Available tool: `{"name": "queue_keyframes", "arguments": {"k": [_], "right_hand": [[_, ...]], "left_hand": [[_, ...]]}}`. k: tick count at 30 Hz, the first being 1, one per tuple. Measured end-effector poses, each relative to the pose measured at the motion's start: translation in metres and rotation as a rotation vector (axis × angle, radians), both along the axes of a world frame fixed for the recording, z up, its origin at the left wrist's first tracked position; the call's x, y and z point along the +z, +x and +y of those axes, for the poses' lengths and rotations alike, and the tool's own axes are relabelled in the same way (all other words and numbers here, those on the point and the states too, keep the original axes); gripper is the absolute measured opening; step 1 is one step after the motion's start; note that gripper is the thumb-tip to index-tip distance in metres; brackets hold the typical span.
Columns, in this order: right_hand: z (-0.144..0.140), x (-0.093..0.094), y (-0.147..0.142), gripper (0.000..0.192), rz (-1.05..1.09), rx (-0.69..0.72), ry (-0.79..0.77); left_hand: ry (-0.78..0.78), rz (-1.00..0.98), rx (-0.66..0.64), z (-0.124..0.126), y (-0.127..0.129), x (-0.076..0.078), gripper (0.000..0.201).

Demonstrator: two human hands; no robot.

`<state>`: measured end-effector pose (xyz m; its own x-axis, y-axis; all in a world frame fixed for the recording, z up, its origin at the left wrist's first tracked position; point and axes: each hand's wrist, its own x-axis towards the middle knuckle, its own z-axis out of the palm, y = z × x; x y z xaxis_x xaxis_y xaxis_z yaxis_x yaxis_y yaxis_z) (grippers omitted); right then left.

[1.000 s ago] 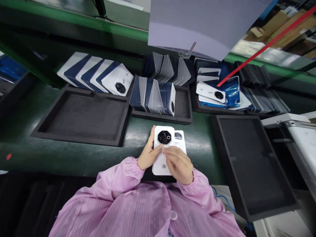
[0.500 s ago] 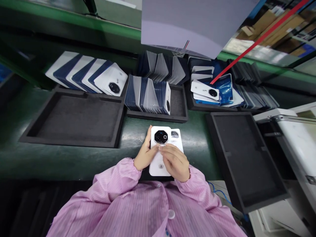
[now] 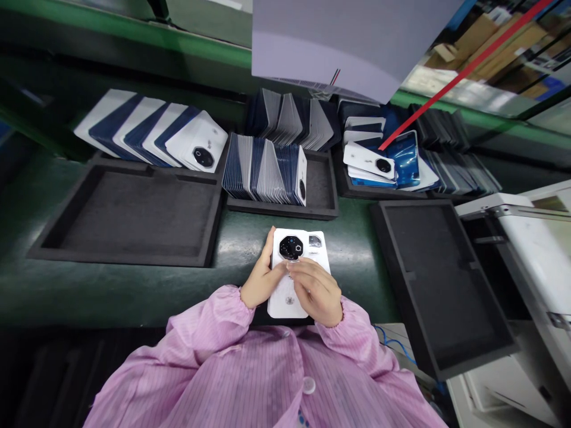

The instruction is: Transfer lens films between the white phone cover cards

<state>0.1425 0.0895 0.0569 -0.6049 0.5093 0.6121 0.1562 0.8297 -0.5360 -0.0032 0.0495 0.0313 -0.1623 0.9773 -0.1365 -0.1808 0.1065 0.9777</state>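
Near the front edge of the bench, a white phone back cover (image 3: 277,297) with a black octagonal camera window (image 3: 291,248) faces up in front of me. My left hand (image 3: 261,280) grips it along its left side, with the thumb lying across the face. Fingers bunched together, my right hand (image 3: 317,292) pinches just under the camera window, where its fingertips meet my left thumb. Whatever sits in that pinch is too small to make out. Partly under the cover and my right hand lies a second white panel (image 3: 320,260) with a small dark camera area at its top.
A black foam tray (image 3: 127,257) lies at left, with fanned white and blue covers (image 3: 196,135) behind it. The middle tray (image 3: 322,209) holds tightly stacked covers (image 3: 267,172). More covers (image 3: 368,161) lie at right. Another foam tray (image 3: 446,291) stands at the right edge.
The camera view has shifted slightly. Both hands keep nearly the same position on the cover, my right fingertips still together below the camera window.
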Motion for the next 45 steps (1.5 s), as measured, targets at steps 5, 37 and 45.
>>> {"name": "queue_keyframes", "arguments": {"k": [5, 37, 45], "right_hand": [[0.0, 0.001, 0.0, 0.042, -0.005, 0.003, 0.004], [0.024, 0.0, 0.008, 0.04, 0.145, -0.352, -0.604], [0.053, -0.005, 0.06, 0.04, 0.407, -0.536, -0.725]], "left_hand": [[-0.014, -0.012, -0.003, 0.0, 0.0, 0.002, 0.077], [-0.071, -0.219, -0.021, -0.003, 0.005, -0.003, 0.084], [-0.082, -0.182, 0.013, -0.003, 0.003, -0.01, 0.079]]}}
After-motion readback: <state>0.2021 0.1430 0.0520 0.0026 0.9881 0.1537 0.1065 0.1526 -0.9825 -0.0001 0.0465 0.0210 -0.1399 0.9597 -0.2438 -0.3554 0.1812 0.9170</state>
